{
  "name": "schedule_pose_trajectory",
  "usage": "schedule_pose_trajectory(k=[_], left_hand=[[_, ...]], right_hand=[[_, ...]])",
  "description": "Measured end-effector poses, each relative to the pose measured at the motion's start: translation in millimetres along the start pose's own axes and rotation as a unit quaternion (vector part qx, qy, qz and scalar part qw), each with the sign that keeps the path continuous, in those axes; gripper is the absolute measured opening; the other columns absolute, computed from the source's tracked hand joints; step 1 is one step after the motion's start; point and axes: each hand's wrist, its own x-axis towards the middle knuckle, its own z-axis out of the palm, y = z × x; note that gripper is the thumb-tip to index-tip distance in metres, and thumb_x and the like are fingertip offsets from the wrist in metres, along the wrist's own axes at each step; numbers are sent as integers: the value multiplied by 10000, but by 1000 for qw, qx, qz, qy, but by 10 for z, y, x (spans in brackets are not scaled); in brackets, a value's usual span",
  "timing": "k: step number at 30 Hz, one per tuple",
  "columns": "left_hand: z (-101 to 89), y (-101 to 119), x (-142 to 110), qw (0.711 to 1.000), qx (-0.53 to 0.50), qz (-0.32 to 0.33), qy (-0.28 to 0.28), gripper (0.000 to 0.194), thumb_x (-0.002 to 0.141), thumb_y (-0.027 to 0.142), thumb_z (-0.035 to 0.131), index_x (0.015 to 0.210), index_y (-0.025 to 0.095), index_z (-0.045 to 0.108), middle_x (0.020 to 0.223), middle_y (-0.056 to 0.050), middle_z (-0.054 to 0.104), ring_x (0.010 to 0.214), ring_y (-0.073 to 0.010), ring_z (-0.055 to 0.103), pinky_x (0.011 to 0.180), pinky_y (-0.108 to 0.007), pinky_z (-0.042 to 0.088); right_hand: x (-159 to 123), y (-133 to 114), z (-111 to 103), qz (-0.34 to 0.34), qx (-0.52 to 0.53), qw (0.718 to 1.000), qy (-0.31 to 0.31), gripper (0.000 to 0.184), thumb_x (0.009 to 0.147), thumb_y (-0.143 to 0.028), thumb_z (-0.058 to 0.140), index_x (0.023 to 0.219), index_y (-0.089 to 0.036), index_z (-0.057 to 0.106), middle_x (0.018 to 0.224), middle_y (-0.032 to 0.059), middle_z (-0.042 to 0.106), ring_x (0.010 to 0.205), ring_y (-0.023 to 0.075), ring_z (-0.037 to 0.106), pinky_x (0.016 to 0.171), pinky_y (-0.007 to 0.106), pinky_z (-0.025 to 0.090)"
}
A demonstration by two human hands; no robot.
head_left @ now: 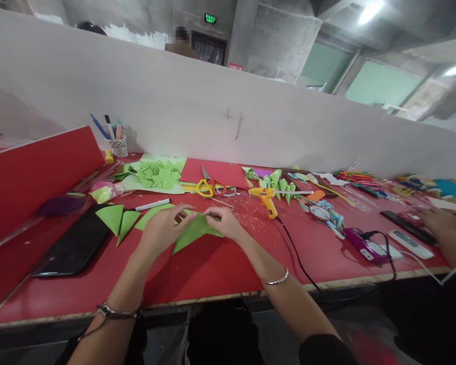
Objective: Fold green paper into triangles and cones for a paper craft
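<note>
Head-worn view, facing forward and down, across red table [114, 286]

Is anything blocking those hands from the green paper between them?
Nothing visible: the left hand and right hand are both at the green paper. The yellow glue gun lies off to the right, not between.

At left lie one black rectangular slab [74, 248] and two pointed green paper wedges [111, 217]; far left stands one white patterned cup [118, 147]; right of centre lies one yellow glue gun [266, 202].
</note>
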Motion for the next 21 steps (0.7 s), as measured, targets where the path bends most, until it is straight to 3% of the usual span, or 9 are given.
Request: schedule_pose_trajectory(k=[3, 5, 11, 16, 21], left_hand=[[58, 44, 9, 999, 26, 28, -21, 388, 827, 427, 353, 687, 169, 607, 576, -24, 578, 534, -142, 495, 497, -226, 291], [82, 71, 11, 998, 40, 46, -35, 391, 833, 393, 344, 609, 164, 568, 528, -18, 532, 497, -131, 451, 477, -225, 250], [107, 111, 10, 997, 27, 39, -64, 297, 818, 329, 373, 679, 169, 581, 550, -12, 548, 493, -129, 453, 479, -225, 254], [44, 44, 27, 996, -12, 67, -57, 364, 830, 348, 348, 679, 161, 621, 613, -29, 601, 561, -141, 497, 523, -230, 313], [-146, -150, 4, 1000, -9, 26, -7, 359, 807, 399, 400, 718, 150, 643, 648, -26, 619, 581, -147, 496, 548, -241, 336]], right_hand=[[-27, -43, -5, -11, -37, 999, -18, 163, 724, -211, 443, 720, -162, 598, 645, -12, 571, 608, 105, 507, 580, 200, 395], [-34, -57, -12, -28, -70, 997, -18, 169, 719, -209, 443, 723, -166, 606, 653, -5, 581, 615, 111, 507, 596, 205, 393], [-42, -84, 25, -102, -193, 976, -9, 162, 709, -185, 450, 683, -181, 610, 590, -7, 554, 567, 108, 453, 601, 210, 348], [-39, -55, 45, -70, -172, 983, -7, 162, 683, -172, 437, 633, -171, 590, 536, -37, 486, 502, 80, 399, 510, 183, 301], [-9, 43, -90, -28, -151, 988, 31, 127, 663, -173, 446, 589, -166, 549, 530, -47, 478, 514, 77, 409, 522, 181, 308]])
